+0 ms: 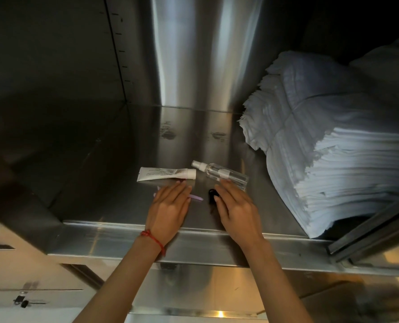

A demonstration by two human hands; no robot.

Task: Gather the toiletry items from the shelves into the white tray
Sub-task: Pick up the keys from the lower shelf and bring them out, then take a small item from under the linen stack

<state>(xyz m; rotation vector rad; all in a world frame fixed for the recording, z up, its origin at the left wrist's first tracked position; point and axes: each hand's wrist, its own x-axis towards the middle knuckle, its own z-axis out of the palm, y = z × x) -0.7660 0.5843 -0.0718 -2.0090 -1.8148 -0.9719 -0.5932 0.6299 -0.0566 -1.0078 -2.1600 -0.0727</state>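
Note:
On the steel shelf lie a white tube with its cap to the right and a clear spray bottle on its side. My left hand lies flat, fingers together, over a lilac stick-like item; only that item's ends show. My right hand reaches in with fingers extended, its fingertips just short of the bottle. A small black object sits right beside the right thumb. The white tray is out of view.
A tall stack of folded white cloths fills the shelf's right side. The shelf's raised front lip runs under both wrists. A sliding door rail slants at lower right. Steel walls close the left and back.

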